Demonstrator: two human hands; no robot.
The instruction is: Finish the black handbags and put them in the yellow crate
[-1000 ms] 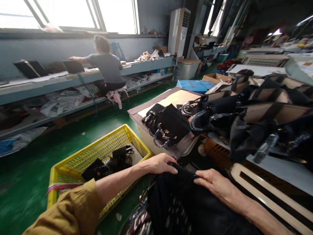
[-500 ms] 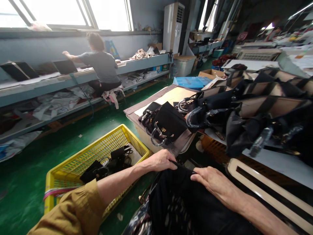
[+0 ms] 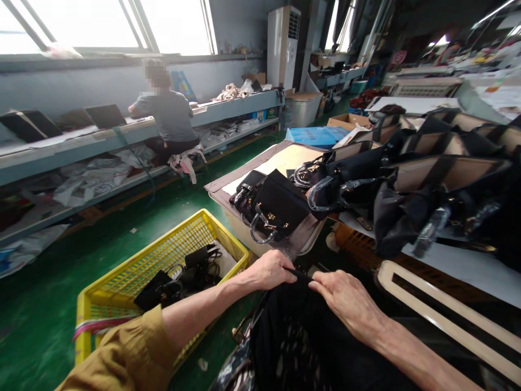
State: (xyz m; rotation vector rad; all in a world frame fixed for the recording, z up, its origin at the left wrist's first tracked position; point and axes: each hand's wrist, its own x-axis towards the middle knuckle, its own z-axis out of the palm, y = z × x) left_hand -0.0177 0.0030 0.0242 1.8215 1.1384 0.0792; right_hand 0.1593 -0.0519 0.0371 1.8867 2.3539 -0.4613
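A black bag [image 3: 309,331] fills the bottom middle, close to my body, with clear plastic wrap at its lower left. My left hand [image 3: 272,270] is closed on the bag's top edge, thumb and fingers pinching the dark fabric. A short way to the right, my right hand [image 3: 344,293] pinches the same edge. Between the two hands a short stretch of the rim shows. The underside of the bag lies out of view.
On the left stands a yellow basket [image 3: 142,255] holding small black bags. Ahead, black handbags [image 3: 280,201] lie on a covered bin. More open bags [image 3: 443,174] crowd a table at right, beside a cream slotted frame [image 3: 443,315]. A person [image 3: 166,111] sits at a long bench.
My right hand has slid left along the bag's edge, closer to my left hand, which has hardly moved. The seated person's outstretched arm has drawn in.
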